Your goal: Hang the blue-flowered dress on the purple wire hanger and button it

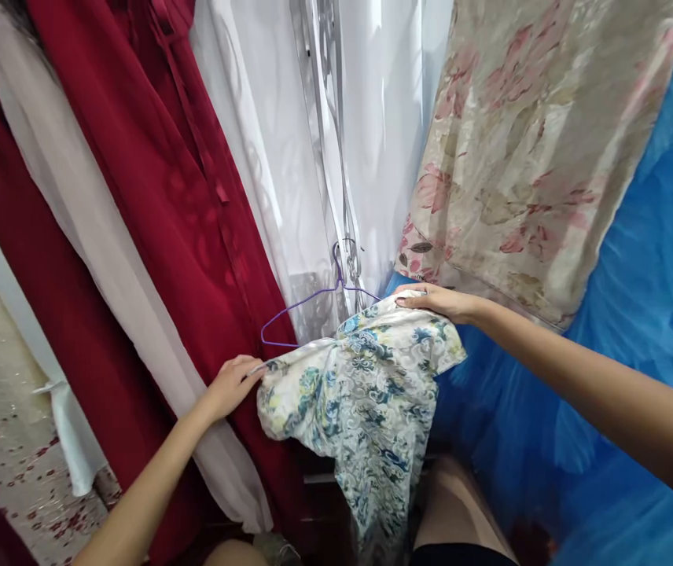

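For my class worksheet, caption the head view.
Left hand and right hand hold a floral garment in front of a purple hanger.

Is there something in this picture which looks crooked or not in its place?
Yes. The floral garment, held by the left hand and the right hand, does not line up with the purple hanger: the hanger's left end sticks out bare, while cloth covers the other end.

Purple hanger [297, 305]: right end hidden behind the blue-patterned garment [380, 393]
Garment's lower end: blurred, cut off by the bottom edge
Red dress [186, 220]: top beyond the upper edge
Blue tulle [660, 259]: blurred, cut off at right
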`<state>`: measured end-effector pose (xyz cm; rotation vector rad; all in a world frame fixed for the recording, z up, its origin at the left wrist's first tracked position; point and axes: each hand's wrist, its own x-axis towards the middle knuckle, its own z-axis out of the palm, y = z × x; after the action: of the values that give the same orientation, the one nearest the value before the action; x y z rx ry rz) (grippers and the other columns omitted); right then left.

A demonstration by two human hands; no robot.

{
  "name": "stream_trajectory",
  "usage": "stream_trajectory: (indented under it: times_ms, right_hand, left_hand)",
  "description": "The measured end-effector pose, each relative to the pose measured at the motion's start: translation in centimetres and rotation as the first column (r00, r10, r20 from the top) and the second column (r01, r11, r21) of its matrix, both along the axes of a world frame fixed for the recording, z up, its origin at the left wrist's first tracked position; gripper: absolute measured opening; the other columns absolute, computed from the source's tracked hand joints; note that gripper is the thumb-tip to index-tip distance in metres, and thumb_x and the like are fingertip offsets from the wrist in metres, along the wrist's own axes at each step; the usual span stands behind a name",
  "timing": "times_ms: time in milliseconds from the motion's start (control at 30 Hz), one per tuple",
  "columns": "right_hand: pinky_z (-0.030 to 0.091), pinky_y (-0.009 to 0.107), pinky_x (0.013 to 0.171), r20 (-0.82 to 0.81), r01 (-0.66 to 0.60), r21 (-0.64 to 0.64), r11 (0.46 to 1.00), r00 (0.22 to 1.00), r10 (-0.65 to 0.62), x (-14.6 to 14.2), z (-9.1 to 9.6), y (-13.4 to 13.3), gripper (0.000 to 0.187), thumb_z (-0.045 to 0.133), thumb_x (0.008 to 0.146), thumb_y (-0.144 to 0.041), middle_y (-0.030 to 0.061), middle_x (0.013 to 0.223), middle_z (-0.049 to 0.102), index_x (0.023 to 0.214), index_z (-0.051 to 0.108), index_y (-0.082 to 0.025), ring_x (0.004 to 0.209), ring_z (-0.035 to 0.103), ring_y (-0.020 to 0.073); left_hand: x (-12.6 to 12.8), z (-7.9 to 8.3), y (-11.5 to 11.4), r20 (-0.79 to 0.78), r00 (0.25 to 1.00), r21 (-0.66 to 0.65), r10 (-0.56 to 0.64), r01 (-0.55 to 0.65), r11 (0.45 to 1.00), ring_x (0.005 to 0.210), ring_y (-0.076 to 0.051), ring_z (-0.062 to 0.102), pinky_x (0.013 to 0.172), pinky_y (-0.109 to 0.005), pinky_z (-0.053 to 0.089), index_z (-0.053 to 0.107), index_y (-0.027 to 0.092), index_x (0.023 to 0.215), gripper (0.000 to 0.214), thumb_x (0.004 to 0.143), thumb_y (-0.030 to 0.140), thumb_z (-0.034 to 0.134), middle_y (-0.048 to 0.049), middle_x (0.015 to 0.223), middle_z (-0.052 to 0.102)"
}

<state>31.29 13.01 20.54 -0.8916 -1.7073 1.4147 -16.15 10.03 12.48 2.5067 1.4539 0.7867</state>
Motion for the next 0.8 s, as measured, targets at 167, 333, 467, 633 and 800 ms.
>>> stream_trajectory:
  times_ms: [167, 333, 467, 633, 800]
  right_hand:
    - [0.05, 0.02, 0.05, -0.079, 0.01, -0.087, 0.996, 0.997, -0.017, -0.3, 0.3, -0.4, 0.032, 0.087, 0.07, -0.035, -0.0005, 0.073, 0.069, 0.089, 0.07, -0.017, 0.056, 0.062, 0.012]
    - [0.06, 0.031, 0.077, -0.123, 0.003, -0.173, 0.985, 0.992, -0.025, 0.2, -3.3, -2.0, 0.045, 0.084, 0.074, -0.029, 0.0091, 0.104, 0.078, 0.115, 0.07, -0.018, 0.09, 0.074, 0.0241]
    - [0.059, 0.034, 0.079, -0.205, 0.181, -0.234, 0.955, 0.951, -0.231, 1.1, -7.6, -3.3, 0.036, 0.08, 0.079, -0.038, 0.0103, 0.1, 0.079, 0.107, 0.073, -0.017, 0.089, 0.075, 0.0259]
    - [0.056, 0.032, 0.072, -0.306, 0.327, -0.166, 0.93, 0.88, -0.364, 1.5, -7.5, -4.4, 0.032, 0.081, 0.076, -0.043, 0.006, 0.088, 0.078, 0.093, 0.073, -0.019, 0.077, 0.072, 0.023]
    - [0.052, 0.031, 0.063, -0.361, 0.463, -0.077, 0.883, 0.813, -0.457, 0.9, -3.6, -5.3, 0.031, 0.08, 0.074, -0.049, 0.0031, 0.079, 0.075, 0.085, 0.069, -0.022, 0.073, 0.069, 0.023]
  left_hand:
    - [1.1, 5.2, 3.7, 0.269, 0.963, 0.118, 0.023, -0.057, 0.991, 0.108, -0.03, 0.059, 0.103, -0.043, 0.039, 0.071, 0.022, 0.105, 0.035, 0.091, 0.048, 0.052, -0.009, 0.111, 0.071]
    - [5.0, 5.7, 5.6, 0.43, 0.903, 0.119, 0.02, -0.079, 0.99, 0.103, -0.026, 0.064, 0.092, -0.038, 0.049, 0.064, 0.017, 0.11, 0.041, 0.091, 0.051, 0.051, -0.0105, 0.109, 0.07]
    - [6.2, 4.4, 5.4, 0.506, 0.861, 0.195, 0.052, -0.172, 0.966, 0.11, -0.026, 0.062, 0.093, -0.038, 0.048, 0.058, 0.015, 0.116, 0.042, 0.087, 0.046, 0.059, -0.0139, 0.116, 0.065]
    - [7.8, 5.8, 3.5, 0.456, 0.89, 0.197, -0.013, -0.087, 0.976, 0.095, -0.024, 0.066, 0.087, -0.035, 0.049, 0.066, 0.016, 0.104, 0.028, 0.089, 0.038, 0.056, -0.0088, 0.099, 0.071]
    - [11.3, 8.3, 2.5, 0.399, 0.911, 0.17, -0.103, 0.036, 0.985, 0.099, -0.025, 0.067, 0.089, -0.033, 0.048, 0.071, 0.016, 0.108, 0.031, 0.092, 0.036, 0.054, -0.0088, 0.104, 0.075]
